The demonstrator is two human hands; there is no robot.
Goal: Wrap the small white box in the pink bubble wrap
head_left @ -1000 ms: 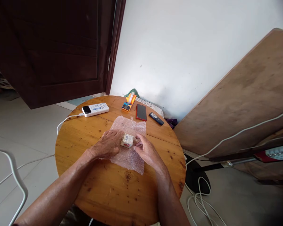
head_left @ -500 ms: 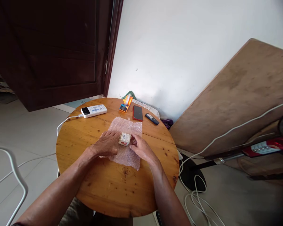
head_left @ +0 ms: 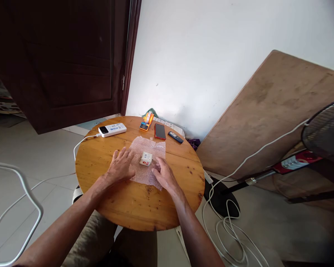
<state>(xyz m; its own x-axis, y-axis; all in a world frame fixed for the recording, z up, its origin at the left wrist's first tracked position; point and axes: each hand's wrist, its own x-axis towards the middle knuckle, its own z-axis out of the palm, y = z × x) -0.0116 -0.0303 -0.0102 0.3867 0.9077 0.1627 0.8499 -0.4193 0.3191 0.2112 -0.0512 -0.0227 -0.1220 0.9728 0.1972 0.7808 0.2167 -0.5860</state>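
Since the earlier frames, the left hand (head_left: pixel 119 166) has drawn away from the box (head_left: pixel 146 158), and the right hand (head_left: pixel 166 176) has come off its right side; the whole scene has also shifted slightly with the camera. The round wooden table (head_left: pixel 122 207) carries a sheet of clear bubble wrap (head_left: pixel 140 145), laid out flat, slightly crumpled, its edges uneven. The box, small and cream-coloured, sits on the sheet near its middle, a barcode panel uppermost and a red mark on the side facing the person. It lies between the hands, apart from the left, just beside the right fingertips. Left hand: palm down, fingers spread, over the sheet's left edge. Right hand: loosely curved, thumb apart from the fingers, gripping nothing. The box appears unmoved on the wrap.
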